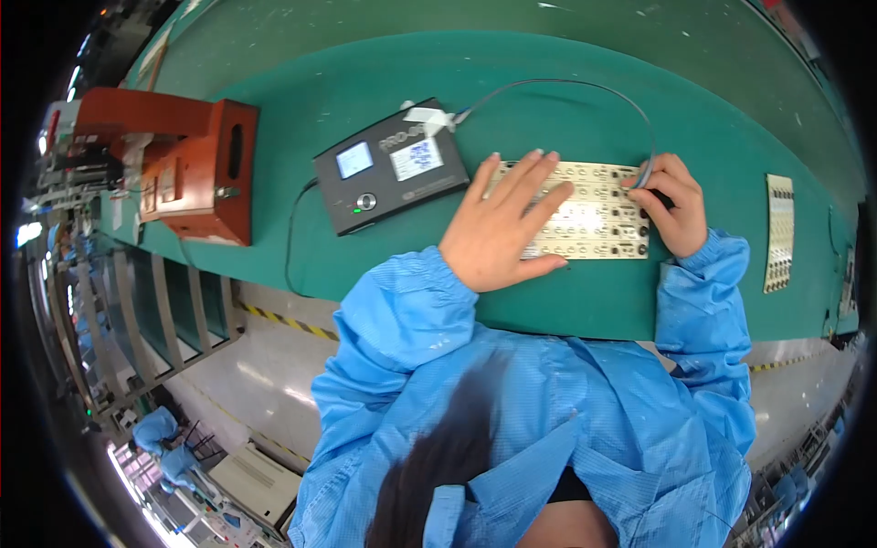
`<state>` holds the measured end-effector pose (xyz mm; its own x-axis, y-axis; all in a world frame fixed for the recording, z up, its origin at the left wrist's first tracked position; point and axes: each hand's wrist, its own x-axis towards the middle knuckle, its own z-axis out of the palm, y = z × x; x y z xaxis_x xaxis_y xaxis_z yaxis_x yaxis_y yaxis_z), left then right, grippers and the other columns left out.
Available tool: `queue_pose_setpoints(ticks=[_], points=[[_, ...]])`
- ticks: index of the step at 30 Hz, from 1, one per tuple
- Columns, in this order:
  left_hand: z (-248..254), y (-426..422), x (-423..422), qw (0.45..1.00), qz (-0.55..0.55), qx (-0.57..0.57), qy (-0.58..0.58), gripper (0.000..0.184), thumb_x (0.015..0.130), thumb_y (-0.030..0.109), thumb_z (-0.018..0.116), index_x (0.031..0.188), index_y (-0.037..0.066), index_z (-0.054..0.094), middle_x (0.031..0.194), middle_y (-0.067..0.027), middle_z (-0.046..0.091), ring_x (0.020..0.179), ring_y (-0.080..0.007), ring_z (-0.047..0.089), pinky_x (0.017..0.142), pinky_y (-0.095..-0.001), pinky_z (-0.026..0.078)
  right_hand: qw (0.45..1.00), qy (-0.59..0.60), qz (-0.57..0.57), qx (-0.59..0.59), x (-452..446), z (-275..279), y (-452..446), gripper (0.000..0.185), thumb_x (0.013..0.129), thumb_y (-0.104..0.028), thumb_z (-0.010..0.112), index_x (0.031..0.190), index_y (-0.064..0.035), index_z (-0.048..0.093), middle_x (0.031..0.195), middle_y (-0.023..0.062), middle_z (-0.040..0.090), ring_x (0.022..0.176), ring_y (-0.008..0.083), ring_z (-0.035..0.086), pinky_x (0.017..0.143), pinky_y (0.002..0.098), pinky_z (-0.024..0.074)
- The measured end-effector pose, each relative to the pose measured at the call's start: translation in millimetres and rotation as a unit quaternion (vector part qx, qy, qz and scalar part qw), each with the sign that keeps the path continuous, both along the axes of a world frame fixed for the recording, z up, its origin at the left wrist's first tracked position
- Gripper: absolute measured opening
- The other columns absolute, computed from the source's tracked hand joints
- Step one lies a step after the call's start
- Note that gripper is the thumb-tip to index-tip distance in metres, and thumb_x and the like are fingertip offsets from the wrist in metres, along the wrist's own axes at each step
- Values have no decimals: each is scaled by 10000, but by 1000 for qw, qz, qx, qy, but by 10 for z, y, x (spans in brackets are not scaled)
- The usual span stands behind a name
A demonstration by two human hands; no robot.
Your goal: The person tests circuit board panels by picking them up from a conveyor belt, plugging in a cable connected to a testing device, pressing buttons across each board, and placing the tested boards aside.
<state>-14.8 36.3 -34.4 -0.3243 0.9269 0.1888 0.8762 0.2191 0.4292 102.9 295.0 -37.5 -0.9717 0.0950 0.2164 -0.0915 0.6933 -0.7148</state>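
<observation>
A pale circuit board panel with rows of small parts lies on the green bench in front of me. My left hand rests flat on the panel's left part, its fingers spread. At the panel's right end, my right hand pinches the end of a thin cable over the upper right components. The cable arcs back to a black device with a lit screen, left of the panel. The cable's tip is partly hidden by my fingers.
An orange-red machine stands on the bench at the left. Another narrow panel lies at the far right. A black lead runs from the device toward the bench's front edge. A metal rack is at the lower left.
</observation>
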Motion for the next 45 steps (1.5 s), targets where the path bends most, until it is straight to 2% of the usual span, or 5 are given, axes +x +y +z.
queue_pose_setpoints(ticks=[1,4,6,33,45], points=[[7,10,4,1000,-7,11,-8,743,771,474,681,1390,137,447,1488,-164,339,1368,-337,343,1089,-572,242,999,24,13,39,-2,50,2,87,813,-20,671,895,0,691,915,87,587,849,211,556,707,303,456],[20,14,-4,1000,-10,3,-1,735,767,469,684,1385,145,454,1487,-162,344,1362,-342,352,1084,-572,246,996,47,-15,-71,38,54,7,91,802,-17,675,889,6,689,902,93,612,847,228,560,724,317,452],[20,7,-7,1000,-6,-12,12,729,763,461,690,1382,152,459,1492,-157,339,1359,-343,356,1082,-576,249,999,45,5,-14,39,67,23,84,796,-29,683,875,-2,691,877,89,635,840,234,560,737,328,446],[-13,-5,-16,1000,-2,-13,10,713,780,464,675,1375,137,458,1486,-147,344,1367,-324,344,1099,-569,240,998,21,54,24,81,57,-27,97,765,-59,710,848,-9,709,857,89,658,805,241,555,724,338,440],[155,4,-3,999,-15,-25,14,735,746,441,701,1335,65,475,1460,-201,363,1342,-384,356,1085,-595,215,991,97,84,47,70,-46,16,74,774,-147,735,802,-105,681,880,35,640,829,253,592,727,385,432]])
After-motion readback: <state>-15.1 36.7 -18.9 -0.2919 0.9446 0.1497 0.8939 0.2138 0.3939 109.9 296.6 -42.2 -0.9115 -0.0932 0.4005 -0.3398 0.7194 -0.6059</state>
